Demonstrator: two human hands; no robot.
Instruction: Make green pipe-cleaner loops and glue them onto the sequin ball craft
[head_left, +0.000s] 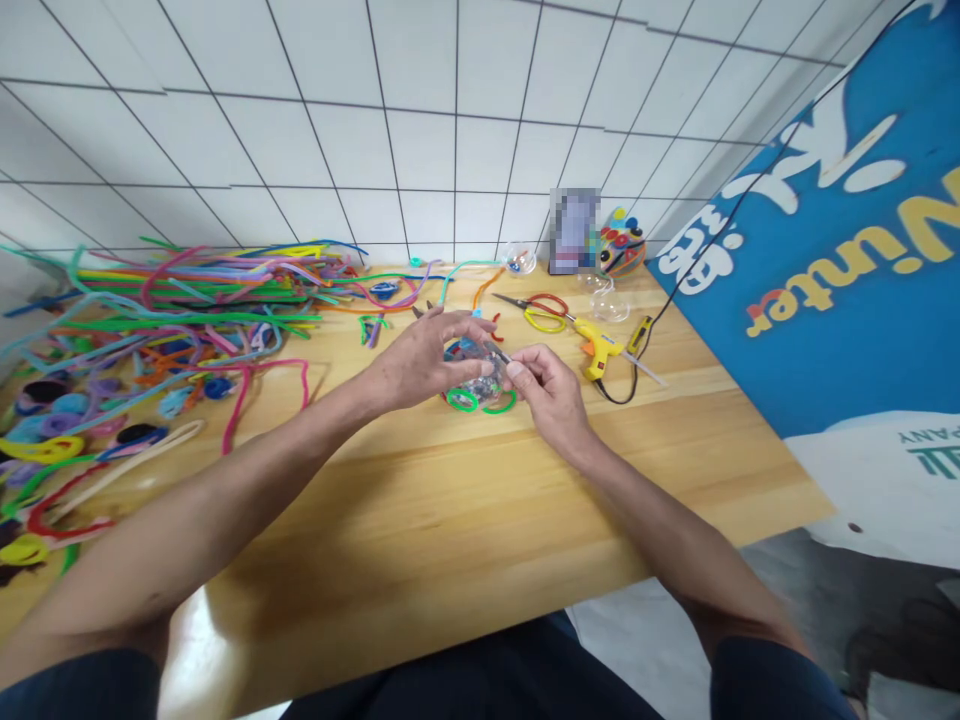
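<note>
We see a white tile wall (pixel 420 145) behind the tabletop (pixel 450 520). On the left lies a messy heap of bright fuzzy sticks (pixel 202 290). On the right, red and yellow scissors (pixel 527 304) lie near a yellow glue gun (pixel 600 346). Near the wall we spot a clear ball (pixel 519 259). Farther right, a blue sign (pixel 840 350) says "Winter".

White tiled wall (pixel 420 140) facing me behind wooden table (pixel 420 520)'s far edge | 1 blue printed board (pixel 825 290) beside right edge | grey floor (pixel 637 640) below
</note>
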